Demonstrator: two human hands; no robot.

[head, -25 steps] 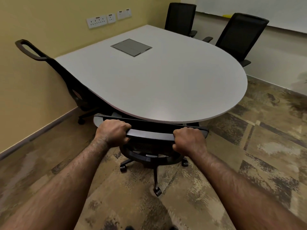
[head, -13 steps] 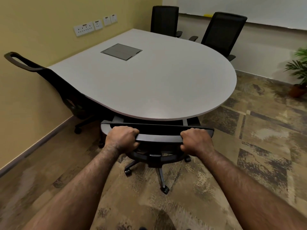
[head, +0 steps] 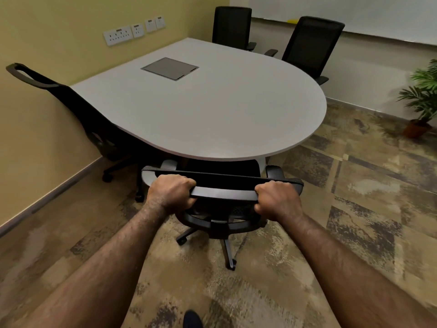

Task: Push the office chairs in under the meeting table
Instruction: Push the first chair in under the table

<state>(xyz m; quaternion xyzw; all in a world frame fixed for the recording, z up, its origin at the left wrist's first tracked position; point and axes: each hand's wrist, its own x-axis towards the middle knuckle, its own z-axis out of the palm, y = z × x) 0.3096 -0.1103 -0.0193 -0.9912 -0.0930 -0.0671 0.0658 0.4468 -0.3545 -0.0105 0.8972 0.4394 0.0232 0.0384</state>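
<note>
A black office chair [head: 224,194] stands at the near rounded end of the grey meeting table [head: 212,110], its seat tucked under the tabletop. My left hand [head: 171,194] grips the left part of its backrest top. My right hand [head: 275,201] grips the right part. A second black chair [head: 78,110] leans at the table's left side by the yellow wall. Two more black chairs [head: 231,26] [head: 312,43] stand at the far side, backs upright against the table edge.
A grey cable hatch [head: 169,68] is set in the tabletop. Wall sockets [head: 132,31] line the yellow wall. A potted plant [head: 423,100] stands on the patterned carpet at the right. A whiteboard runs along the far wall. My shoe tip [head: 192,319] shows at the bottom.
The view has pulled back and swung right, bringing the plant into sight. The held chair shows more of its seat and armrests beyond the table edge. Both hands keep their grip.
</note>
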